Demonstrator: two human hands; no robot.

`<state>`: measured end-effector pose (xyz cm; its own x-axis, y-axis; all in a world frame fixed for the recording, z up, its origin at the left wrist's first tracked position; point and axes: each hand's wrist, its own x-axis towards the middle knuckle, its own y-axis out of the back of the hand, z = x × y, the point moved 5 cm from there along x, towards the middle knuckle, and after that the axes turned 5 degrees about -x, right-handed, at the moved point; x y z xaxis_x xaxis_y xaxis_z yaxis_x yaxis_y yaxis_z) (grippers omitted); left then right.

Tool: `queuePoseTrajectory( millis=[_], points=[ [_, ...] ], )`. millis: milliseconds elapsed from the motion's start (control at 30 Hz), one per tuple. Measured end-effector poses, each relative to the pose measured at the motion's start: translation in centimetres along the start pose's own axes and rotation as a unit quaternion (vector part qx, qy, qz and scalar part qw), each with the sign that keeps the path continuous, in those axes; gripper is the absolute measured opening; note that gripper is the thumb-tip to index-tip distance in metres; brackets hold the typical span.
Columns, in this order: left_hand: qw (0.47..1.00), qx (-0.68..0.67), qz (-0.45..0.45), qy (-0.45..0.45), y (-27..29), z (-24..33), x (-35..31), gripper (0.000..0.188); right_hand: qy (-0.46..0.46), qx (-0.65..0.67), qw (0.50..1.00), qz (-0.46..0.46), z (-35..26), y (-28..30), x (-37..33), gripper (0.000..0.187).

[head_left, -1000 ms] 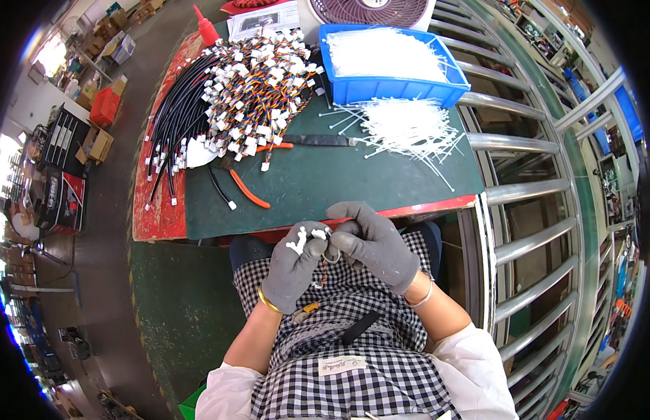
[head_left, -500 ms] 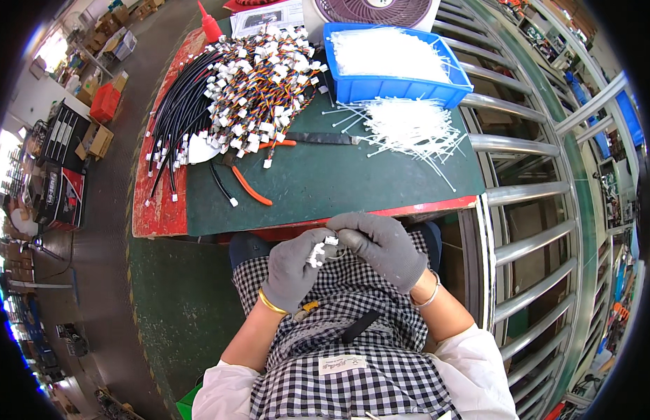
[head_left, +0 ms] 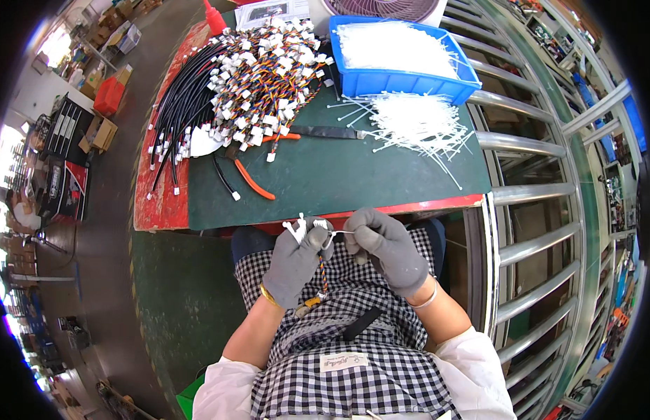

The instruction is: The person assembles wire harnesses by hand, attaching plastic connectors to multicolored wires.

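Above my lap, my gray-gloved left hand (head_left: pixel 291 264) is closed on a wire harness (head_left: pixel 323 277). Its twisted multicolored strand hangs below the fingers, and white connectors (head_left: pixel 295 228) stick out above them. Facing it, my gloved right hand (head_left: pixel 393 255) pinches the end of a thin white cable tie (head_left: pixel 344 232). The tie spans the gap between both hands, at the harness; whether it is looped right round the wires is hidden by the left fingers. A small yellow piece (head_left: pixel 309 304) lies against my checked apron, below the strand.
Ahead, the green-topped table (head_left: pixel 325 182) holds a heap of wire harnesses (head_left: pixel 269 84), black cables (head_left: pixel 181 98) and orange-handled pliers (head_left: pixel 253 180). Loose cable ties (head_left: pixel 419 126) lie before a blue bin (head_left: pixel 409 85) of more ties. A roller conveyor (head_left: pixel 528 196) runs along the right.
My hands have moved slightly apart, and the white cable tie now shows stretched between them. The twisted strand has come into view below my left hand.
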<state>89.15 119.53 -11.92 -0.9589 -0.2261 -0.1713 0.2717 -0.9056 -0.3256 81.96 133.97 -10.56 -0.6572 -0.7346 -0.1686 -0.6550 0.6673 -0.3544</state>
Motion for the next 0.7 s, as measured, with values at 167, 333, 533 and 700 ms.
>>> queuePoseTrajectory(
  millis=[167, 333, 533, 700],
  points=[
    [0.983, -0.113, 0.013, 0.147, 0.2, 0.0, -0.4, 0.044, 0.036, -0.014, 0.998, 0.045, 0.1, 0.4, 0.3, 0.021],
    [0.994, -0.063, -0.006, 0.085, -0.4, 0.3, -0.2, 0.024, 0.014, 0.021, 0.999, 0.022, 0.9, 0.2, 0.6, 0.021],
    [0.994, 0.002, 0.04, 0.104, 0.0, 0.8, -0.4, 0.008, -0.064, 0.134, 0.989, -0.009, 1.9, -0.4, 0.3, 0.015],
    [0.995, -0.03, 0.038, 0.09, 0.8, 0.6, -0.5, 0.013, -0.157, 0.256, 0.948, -0.105, 2.4, -1.2, -1.6, 0.011]
  ],
)
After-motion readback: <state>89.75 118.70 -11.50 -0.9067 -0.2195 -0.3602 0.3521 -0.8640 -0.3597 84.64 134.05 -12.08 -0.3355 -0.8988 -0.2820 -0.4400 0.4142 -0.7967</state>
